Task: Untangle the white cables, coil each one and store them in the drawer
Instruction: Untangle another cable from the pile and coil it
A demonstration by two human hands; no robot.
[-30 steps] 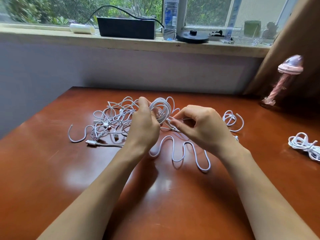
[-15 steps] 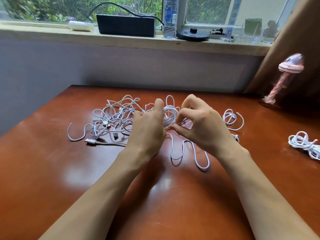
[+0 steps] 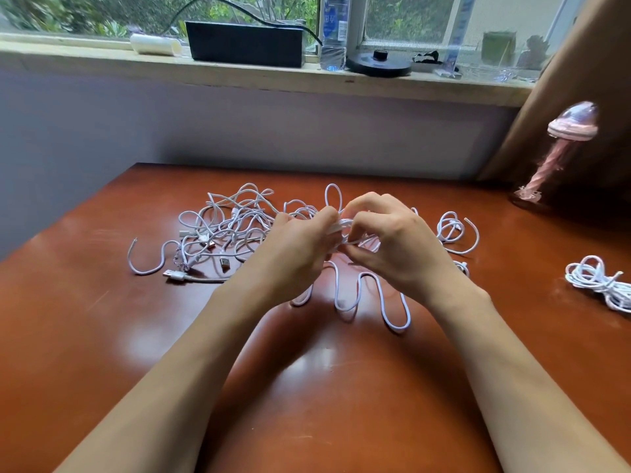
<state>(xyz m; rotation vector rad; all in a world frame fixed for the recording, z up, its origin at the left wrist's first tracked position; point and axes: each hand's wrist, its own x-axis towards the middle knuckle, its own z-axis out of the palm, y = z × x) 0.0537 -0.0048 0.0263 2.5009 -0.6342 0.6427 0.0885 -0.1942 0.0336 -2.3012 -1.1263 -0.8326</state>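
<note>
White cables (image 3: 232,230) tangled on table (image 3: 102,336) | left hand (image 3: 293,254) fingers grip coiled bundle (image 3: 336,227) | right hand (image 3: 399,247) fingers pinch it

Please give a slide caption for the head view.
Left hand and right hand grip a coil beside the tangle.

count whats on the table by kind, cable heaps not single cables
loose cable tangle: 1
coiled cable bundle, set aside: 1
pink jellyfish ornament: 1
hands gripping the tangle, left hand and right hand: 2
total: 5
</note>
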